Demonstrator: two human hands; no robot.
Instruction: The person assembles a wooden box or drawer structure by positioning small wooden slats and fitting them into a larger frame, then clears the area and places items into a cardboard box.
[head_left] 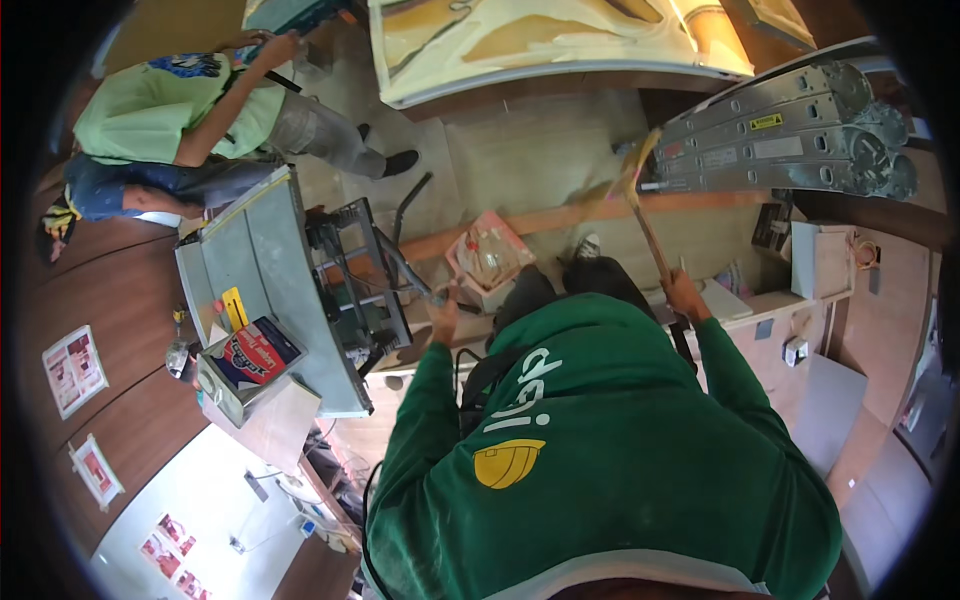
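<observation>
My right hand (686,297) is closed round the wooden handle of a broom (650,232). Its yellowish, slightly blurred head reaches up beside the folded metal ladder (765,140). At the left of my knees, my left hand (443,318) is closed round a dark bent tube (402,268), which runs up toward a black metal frame (372,275). Whether the tube belongs to that frame I cannot tell. Between my left hand and my shoes stands a pinkish open box (490,250) with crumpled, pale stuff in it.
A person in a light green shirt (150,115) is at the upper left, holding a tool. A grey metal-topped table (265,270) carries a printed box (255,355). A lit, marbled panel (540,45) crosses the top. An orange-brown beam (560,215) lies across the floor.
</observation>
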